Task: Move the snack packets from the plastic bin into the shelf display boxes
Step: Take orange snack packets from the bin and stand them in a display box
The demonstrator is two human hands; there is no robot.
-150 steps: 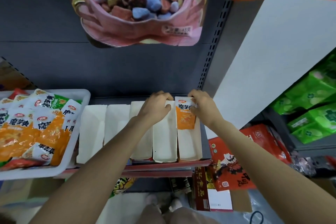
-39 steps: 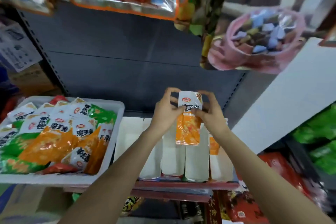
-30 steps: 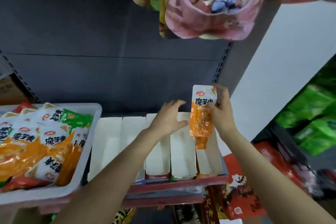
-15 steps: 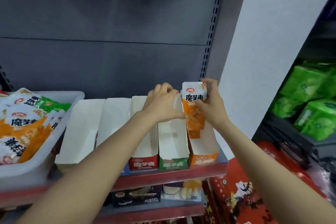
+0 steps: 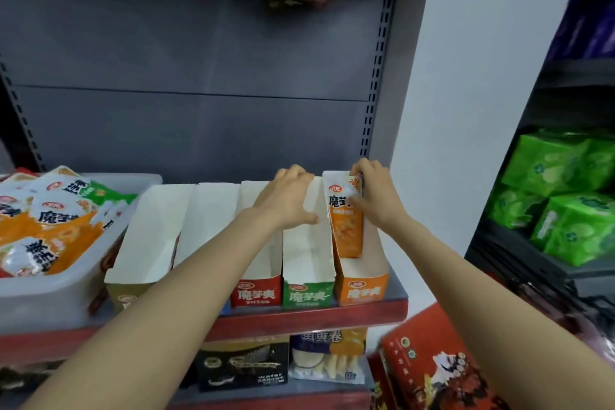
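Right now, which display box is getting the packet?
The orange-fronted box at the row's right end; the right hand lowers an orange packet into it.

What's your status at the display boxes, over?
Right hand pinches orange packet, lowering it into orange display box. Left hand braces green box wall. Bin holds more packets. Nothing blocking.

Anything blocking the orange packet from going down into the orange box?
Nothing visible. The right hand holds the packet upright, its lower end already inside the orange box. The left hand rests on the wall of the green box next to it, clear of the opening.
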